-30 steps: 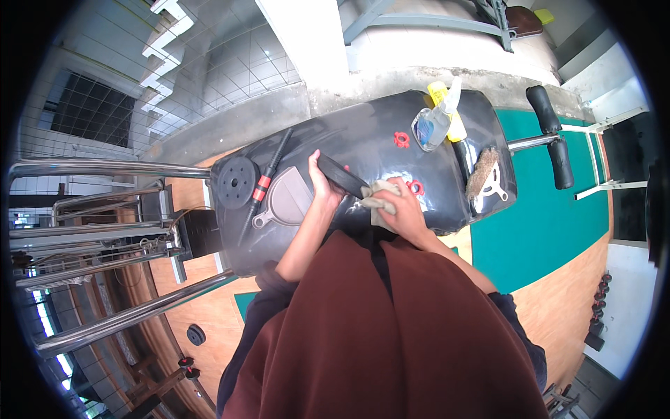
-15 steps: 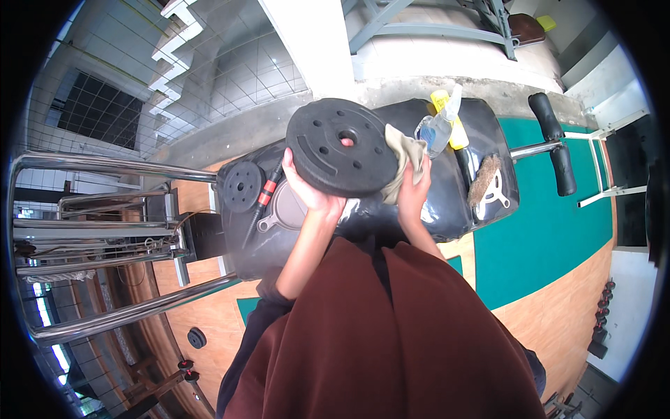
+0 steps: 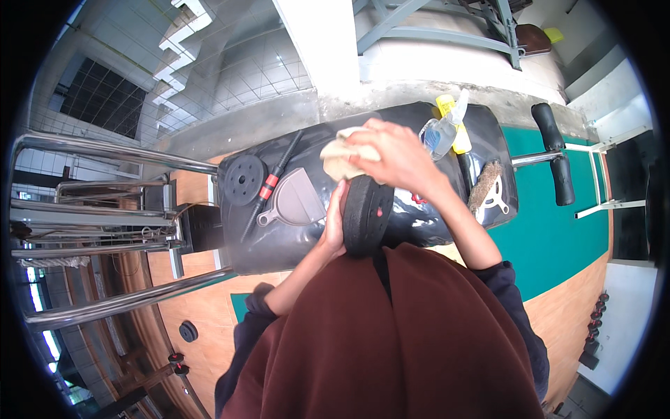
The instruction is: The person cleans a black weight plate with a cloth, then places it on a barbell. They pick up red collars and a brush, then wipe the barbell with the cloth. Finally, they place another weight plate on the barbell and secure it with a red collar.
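A black weight plate [image 3: 366, 216] stands on edge close to my body, its holed face turned to the right. My left hand [image 3: 335, 225] grips it from the left side, with the fingers partly hidden behind it. Above the plate's far edge, my right hand [image 3: 394, 155] is closed around a crumpled pale cleaning cloth [image 3: 342, 158]. Left of my hands, a grey dustpan [image 3: 296, 199], a black bar with a red collar [image 3: 269, 185] and a smaller black weight plate [image 3: 245, 179] lie on a black padded bench [image 3: 244, 244].
On the bench's right part are a clear spray bottle [image 3: 440, 136], a yellow bottle [image 3: 447, 106] and a brown-bristled brush [image 3: 486, 188]. Chrome rails [image 3: 125, 150] reach out on the left. Black foam rollers [image 3: 548, 126] stand at the right, over a green mat [image 3: 558, 251].
The large plate has come down toward me and tilted from showing its broad face to standing on edge. My right hand has moved the cloth from its right side to above its far edge.
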Demonstrator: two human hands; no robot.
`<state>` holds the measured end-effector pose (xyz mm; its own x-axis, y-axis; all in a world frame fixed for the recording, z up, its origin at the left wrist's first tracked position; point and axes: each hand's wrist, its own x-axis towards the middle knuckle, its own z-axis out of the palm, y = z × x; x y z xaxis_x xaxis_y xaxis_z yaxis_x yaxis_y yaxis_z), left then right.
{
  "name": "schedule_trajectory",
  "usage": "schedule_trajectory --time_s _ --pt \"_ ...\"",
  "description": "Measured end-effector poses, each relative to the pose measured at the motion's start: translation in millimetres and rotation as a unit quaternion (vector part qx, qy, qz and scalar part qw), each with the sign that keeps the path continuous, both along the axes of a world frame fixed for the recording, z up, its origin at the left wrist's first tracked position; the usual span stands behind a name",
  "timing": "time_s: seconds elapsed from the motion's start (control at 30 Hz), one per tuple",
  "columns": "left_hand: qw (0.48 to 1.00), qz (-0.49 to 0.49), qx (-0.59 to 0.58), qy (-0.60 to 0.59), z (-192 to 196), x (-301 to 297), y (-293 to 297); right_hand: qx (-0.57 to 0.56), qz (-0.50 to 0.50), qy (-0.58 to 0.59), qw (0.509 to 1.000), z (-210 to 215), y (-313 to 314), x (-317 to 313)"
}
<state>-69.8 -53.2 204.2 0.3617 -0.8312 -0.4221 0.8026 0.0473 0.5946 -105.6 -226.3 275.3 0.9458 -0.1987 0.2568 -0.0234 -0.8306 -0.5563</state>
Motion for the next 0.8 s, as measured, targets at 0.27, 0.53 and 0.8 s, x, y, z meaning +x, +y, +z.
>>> schedule_trajectory --time_s 0.27,0.53,0.8 --pt "0.993 0.049 0.095 -0.050 -1 -3 9 -0.161 0.067 -0.078 0.982 17 74 -42" --pt "0.990 0.078 0.087 -0.081 13 14 3 -0.208 0.103 -0.236 0.944 14 22 4" --pt "0.987 0.117 -0.078 -0.078 54 23 14 0.449 -0.016 -0.005 0.893 -77 -35 31"
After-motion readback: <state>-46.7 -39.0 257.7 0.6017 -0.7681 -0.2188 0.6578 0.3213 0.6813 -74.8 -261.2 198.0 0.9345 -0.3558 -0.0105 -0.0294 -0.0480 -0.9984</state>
